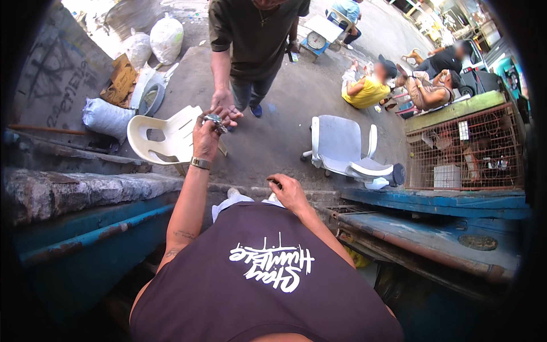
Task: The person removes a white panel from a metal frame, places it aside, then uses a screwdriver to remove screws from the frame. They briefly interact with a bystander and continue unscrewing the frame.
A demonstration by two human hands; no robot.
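Observation:
Stretched out ahead, my left hand [205, 137] grips a metal wristwatch [213, 118] between thumb and fingers. Its round face points up and part of its band hangs below. Right beside it is the open, palm-up hand [228, 108] of a person in a dark shirt, who stands facing me; the two hands meet or nearly touch. Another watch with a metal band [200, 163] sits on my left wrist. Low in front of my body, my right hand [289, 194] has its fingers curled; whether something dark lies inside them is hidden.
Beyond my left arm stands a cream plastic chair [165, 135]. A grey office chair [338, 142] is ahead to the right. Blue ledges [433, 200] flank me, with a rusty wire cage [467, 154] at right. White sacks [108, 117] lie left. Several people sit farther off.

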